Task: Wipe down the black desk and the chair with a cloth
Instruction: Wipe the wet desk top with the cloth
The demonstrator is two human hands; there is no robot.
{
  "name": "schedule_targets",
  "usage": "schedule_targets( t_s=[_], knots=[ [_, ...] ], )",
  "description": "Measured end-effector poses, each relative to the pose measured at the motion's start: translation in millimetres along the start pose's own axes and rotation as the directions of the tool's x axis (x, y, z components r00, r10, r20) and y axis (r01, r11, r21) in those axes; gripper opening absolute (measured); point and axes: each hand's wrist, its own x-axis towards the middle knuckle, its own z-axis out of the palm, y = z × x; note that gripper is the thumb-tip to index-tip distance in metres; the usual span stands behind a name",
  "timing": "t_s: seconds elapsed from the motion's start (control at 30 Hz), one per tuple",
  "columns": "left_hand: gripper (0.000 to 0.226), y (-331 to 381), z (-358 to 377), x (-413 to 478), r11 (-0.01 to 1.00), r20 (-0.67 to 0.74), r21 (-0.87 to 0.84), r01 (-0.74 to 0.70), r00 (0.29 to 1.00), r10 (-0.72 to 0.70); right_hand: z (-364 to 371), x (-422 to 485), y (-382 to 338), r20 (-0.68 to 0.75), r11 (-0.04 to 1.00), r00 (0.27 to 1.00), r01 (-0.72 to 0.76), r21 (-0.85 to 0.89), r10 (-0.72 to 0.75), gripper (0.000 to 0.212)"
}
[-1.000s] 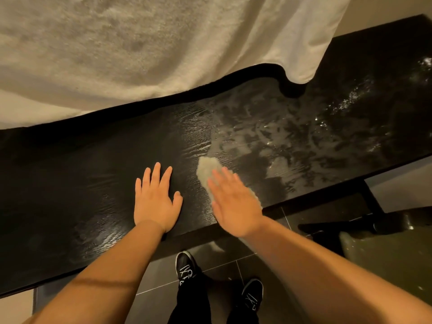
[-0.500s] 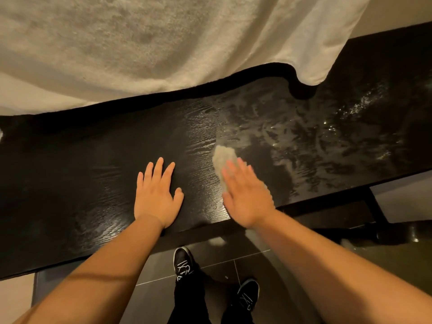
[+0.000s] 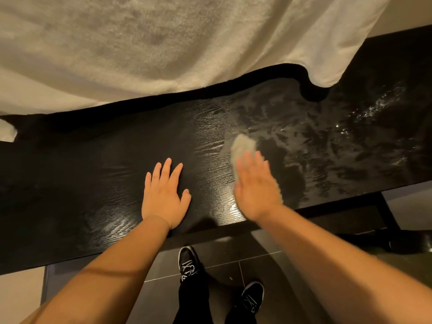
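The black desk [image 3: 81,174] runs across the view, its wood grain shining wet to the right of centre. My right hand [image 3: 256,188] lies flat, fingers straight, pressing a small pale cloth [image 3: 242,145] onto the desk; the cloth sticks out beyond the fingertips and is blurred by motion. My left hand [image 3: 164,195] rests palm down on the desk, fingers spread, about a hand's width left of the right hand. The chair shows only as a dark shape [image 3: 406,244] at the lower right.
A large white towel [image 3: 163,43] hangs over the desk's far edge across the top. Wet streaks and droplets [image 3: 350,136] cover the desk's right part. A black desk leg [image 3: 388,213] drops at the right. My two black shoes [image 3: 189,263] stand on dark floor tiles below.
My right hand has slid the cloth away from me, toward the desk's far side, over the wet patch. My left hand has stayed planted in the same spot.
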Motion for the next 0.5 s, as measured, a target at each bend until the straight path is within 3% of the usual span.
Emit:
schedule_targets(
  t_s=[0.1,0.2,0.27,0.37,0.5],
  knots=[
    [0.076,-0.1,0.8,0.3,1.0,0.005,0.007,-0.001,1.0,0.001,11.6,-11.7,-30.8,0.093,0.957,0.952,0.29,0.034,-0.292,0.069],
    [0.075,-0.7,1.9,0.3,1.0,0.004,0.011,-0.005,1.0,0.004,7.9,2.5,0.2,0.112,0.911,0.904,0.413,0.021,-0.412,0.068],
    [0.075,-1.3,2.4,0.1,1.0,0.002,0.005,-0.005,1.0,0.005,0.6,16.6,35.5,0.095,0.946,0.944,0.32,-0.04,-0.316,0.068],
    [0.074,-1.3,2.3,0.3,1.0,-0.002,-0.001,-0.007,1.0,0.007,-14.7,26.7,74.5,0.053,0.998,0.998,0.045,-0.04,-0.042,0.067],
    [0.074,-1.6,2.5,0.4,1.0,0.004,-0.006,-0.006,1.0,0.006,-11.8,25.4,42.3,-0.002,0.994,0.994,-0.107,0.0,0.107,0.066]
  ],
)
